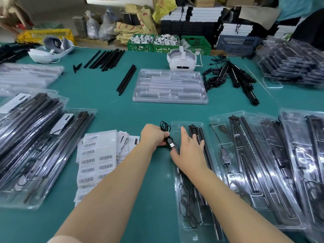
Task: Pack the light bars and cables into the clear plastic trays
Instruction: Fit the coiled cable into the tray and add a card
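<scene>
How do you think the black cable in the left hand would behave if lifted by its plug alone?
Probably floppy: the cable is thin and loosely coiled above the left hand, so loops would likely unravel. It seems light, needing little grip.

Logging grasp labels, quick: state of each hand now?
Left hand: grips the coiled black USB cable.
Right hand: open, fingers flat on the tray and light bars.
</scene>
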Motion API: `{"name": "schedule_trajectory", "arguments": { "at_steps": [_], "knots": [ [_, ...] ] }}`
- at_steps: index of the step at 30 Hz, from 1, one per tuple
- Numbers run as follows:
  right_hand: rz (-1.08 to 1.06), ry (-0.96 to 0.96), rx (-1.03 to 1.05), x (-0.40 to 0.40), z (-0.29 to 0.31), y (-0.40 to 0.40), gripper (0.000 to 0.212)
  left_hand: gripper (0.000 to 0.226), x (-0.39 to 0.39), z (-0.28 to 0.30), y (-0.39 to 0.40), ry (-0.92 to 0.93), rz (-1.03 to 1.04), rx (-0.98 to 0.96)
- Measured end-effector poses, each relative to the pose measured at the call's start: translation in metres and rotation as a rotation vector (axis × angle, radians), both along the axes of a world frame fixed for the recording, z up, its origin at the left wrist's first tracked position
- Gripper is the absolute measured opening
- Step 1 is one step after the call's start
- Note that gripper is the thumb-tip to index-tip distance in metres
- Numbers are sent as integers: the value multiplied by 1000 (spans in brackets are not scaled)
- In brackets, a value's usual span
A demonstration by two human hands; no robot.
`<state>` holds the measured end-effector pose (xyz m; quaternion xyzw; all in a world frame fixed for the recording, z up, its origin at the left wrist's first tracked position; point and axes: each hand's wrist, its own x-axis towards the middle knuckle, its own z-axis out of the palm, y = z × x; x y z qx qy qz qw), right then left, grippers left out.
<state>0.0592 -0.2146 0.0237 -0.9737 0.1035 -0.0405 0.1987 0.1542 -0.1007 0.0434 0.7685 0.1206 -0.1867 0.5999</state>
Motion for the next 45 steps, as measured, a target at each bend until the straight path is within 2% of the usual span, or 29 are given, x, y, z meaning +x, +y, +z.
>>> {"name": "schedule_trajectory", "arguments": {
  "at_steps": [3,9,12,14,18,25,32,34,39,45],
  "knots": [
    [2,-62,17,-3,-7,6,82,18,-4,0,3,-58,10,51],
    [-8,-107,82,-2,-13,7,79,19,-15,1,4,-246,-24,280],
    [-8,-121,92,-3,-14,7,78,20,-22,1,1,-302,6,325],
    [-11,-136,108,-4,-14,7,77,18,-25,-1,0,-290,49,275],
    [-12,-153,106,-6,-14,8,73,13,-25,-6,1,-149,163,1],
    [-14,-153,77,-5,-16,9,69,18,-25,-8,-7,-210,132,208],
    [-17,-167,106,-6,-17,9,69,19,-19,-11,-8,-221,88,254],
    [-15,-158,110,-6,-16,9,71,18,-16,-11,-7,-185,89,215],
    [-21,-138,60,-6,-11,8,89,12,-9,-8,-2,-42,104,-29],
    [-70,-196,124,-3,-10,3,81,7,-5,-3,-1,-22,61,-103]
  ]
}}
